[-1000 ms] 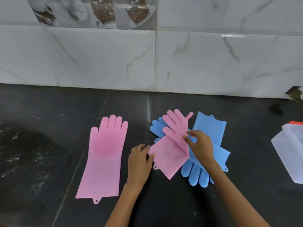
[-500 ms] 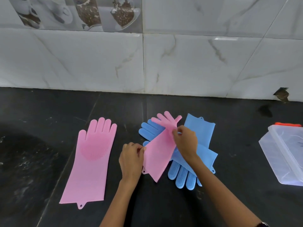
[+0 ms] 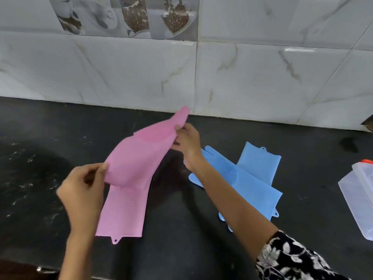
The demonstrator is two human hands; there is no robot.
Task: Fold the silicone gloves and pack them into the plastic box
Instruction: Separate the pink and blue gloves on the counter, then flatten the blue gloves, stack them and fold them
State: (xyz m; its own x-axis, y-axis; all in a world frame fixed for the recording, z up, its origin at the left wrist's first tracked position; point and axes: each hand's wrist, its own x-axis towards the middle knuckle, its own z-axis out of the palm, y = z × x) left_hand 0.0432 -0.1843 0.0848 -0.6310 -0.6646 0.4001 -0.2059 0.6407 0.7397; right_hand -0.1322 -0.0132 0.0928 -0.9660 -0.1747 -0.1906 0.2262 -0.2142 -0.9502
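Note:
Both my hands hold a pink silicone glove [image 3: 139, 156] in the air over the black counter. My left hand [image 3: 84, 190] pinches its cuff end and my right hand [image 3: 186, 141] pinches its finger end. Under it a second pink glove [image 3: 123, 213] lies flat, only its cuff part showing. Two blue gloves [image 3: 252, 178] lie crossed on the counter to the right, partly hidden by my right forearm. The clear plastic box [image 3: 359, 190] stands at the right edge with an orange piece behind it.
The black stone counter [image 3: 181, 229] runs to a white marble-tiled wall [image 3: 242, 77] at the back. A dark stain [image 3: 349, 143] marks the counter at the far right.
The pink glove has been lifted off the blue gloves and carried left, above the other pink glove. Both hands moved left with it, and the view has moved closer.

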